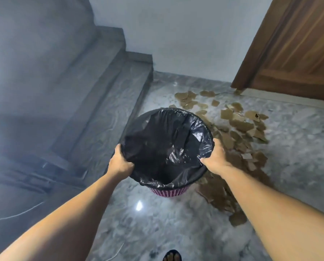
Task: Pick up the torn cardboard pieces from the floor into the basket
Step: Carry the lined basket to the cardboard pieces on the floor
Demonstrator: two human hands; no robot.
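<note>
Grey marble floor; torn cardboard pieces scattered across it.

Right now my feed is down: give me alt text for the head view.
Both hands hold the rim of a basket lined with a black bag, left hand and right hand on opposite sides. Torn cardboard pieces lie scattered on the marble floor to its right, between grey stairs and a wooden door.

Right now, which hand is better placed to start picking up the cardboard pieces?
Probably the right hand: it grips the basket rim on the side where the cardboard pieces lie. The left hand is on the stairs side.
</note>
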